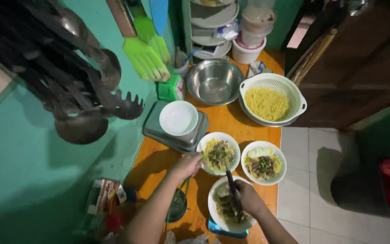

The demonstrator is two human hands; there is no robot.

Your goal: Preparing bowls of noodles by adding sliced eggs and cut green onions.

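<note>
Three white bowls of yellow noodles with dark topping stand on an orange table [231,122]. My left hand [187,166] reaches to the rim of the far left bowl [218,153], fingers pinched over the food. My right hand [248,197] holds a dark utensil [232,189] over the near bowl [228,206], which sits on a blue object. The right bowl [263,162] also carries pale slices; neither hand touches it.
A white colander of yellow noodles [272,100], a steel bowl [215,81], an empty white bowl [178,118] on grey trays stand further back. Ladles [82,126] and green spatulas [146,58] hang on the green wall at left. White tiled floor lies right.
</note>
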